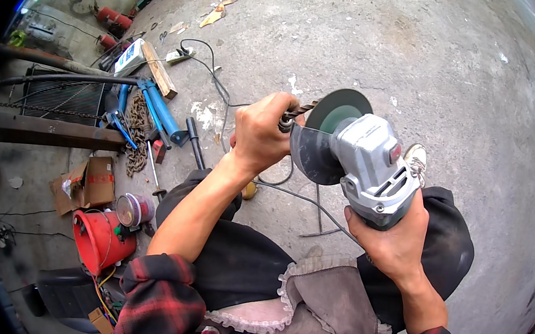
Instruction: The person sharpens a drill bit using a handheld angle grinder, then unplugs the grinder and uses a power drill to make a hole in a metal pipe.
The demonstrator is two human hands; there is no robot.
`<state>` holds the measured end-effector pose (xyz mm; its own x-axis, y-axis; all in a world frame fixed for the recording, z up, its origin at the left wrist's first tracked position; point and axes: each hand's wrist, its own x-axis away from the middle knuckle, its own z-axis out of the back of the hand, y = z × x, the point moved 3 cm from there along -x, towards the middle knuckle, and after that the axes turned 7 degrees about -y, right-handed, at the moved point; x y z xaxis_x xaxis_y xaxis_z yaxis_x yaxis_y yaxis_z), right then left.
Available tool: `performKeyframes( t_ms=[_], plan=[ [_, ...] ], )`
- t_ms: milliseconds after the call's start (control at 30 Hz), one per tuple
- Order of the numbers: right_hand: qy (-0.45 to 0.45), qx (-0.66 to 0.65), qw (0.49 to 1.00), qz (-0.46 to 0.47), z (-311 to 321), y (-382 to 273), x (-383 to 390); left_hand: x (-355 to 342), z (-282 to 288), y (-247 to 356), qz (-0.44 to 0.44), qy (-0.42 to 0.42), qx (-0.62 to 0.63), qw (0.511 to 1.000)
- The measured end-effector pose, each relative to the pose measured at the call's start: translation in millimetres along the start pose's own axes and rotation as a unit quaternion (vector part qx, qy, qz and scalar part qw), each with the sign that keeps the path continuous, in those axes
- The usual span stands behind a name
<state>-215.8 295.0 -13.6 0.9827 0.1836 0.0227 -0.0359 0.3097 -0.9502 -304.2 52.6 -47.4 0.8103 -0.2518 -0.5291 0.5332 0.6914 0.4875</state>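
Here we are on a bare concrete floor [495,161], and our left grip [262,131] is closed around a dark twisted drill bit [298,112], the bit poking out past the fingers on the right side. Our right grip [394,236] is wrapped around the body of a grey grinder [369,146], ahead of that palm and angled up to the left. Its green disc [342,106] sits just right of the left grip, right up by the bit's far end; whether the two touch, we can't tell. A dark half-round piece [312,156] hangs below the disc, between our two grips. We've got a black cord [307,200] running from beside the right grip away to the left, below the left grip and on up the floor. To the right grip's upper right, just past the grinder, there's a pale shoe [416,160]. Well left of the left grip we see a blue jack [164,111], with a rusty chain [137,141] beside it and a length of wood [158,70] above. Farther down and left of that grip stand a torn cardboard box [97,186] and a red bucket [94,242].
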Motion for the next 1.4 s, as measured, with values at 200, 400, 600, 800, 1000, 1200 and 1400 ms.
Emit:
performKeyframes(
  t_ms=[200,400,600,800,1000,1200,1400],
  plan=[
    [0.001,0.001,1.000,-0.005,0.1,0.0,0.5,0.3,0.1,0.7,0.000,-0.006,-0.004,1.000],
    [0.000,0.001,1.000,-0.004,1.0,-2.7,-0.6,1.3,-0.3,0.9,-0.002,-0.003,-0.010,1.000],
    [0.006,0.025,1.000,0.005,1.6,-5.6,-1.3,2.5,0.3,1.2,0.006,-0.001,-0.014,1.000],
    [0.013,0.017,1.000,0.001,4.9,2.5,4.9,0.1,1.4,0.5,0.010,0.015,-0.029,0.999],
    [0.005,0.026,1.000,0.000,5.2,1.8,5.2,-0.3,2.0,-0.7,0.008,0.014,-0.032,0.999],
    [0.000,0.007,1.000,0.004,5.5,0.6,4.4,-1.3,0.4,3.8,-0.005,0.002,-0.019,1.000],
    [-0.005,0.000,1.000,-0.008,5.3,-1.6,4.1,-0.9,-0.4,4.2,-0.015,0.006,-0.023,1.000]
  ],
)
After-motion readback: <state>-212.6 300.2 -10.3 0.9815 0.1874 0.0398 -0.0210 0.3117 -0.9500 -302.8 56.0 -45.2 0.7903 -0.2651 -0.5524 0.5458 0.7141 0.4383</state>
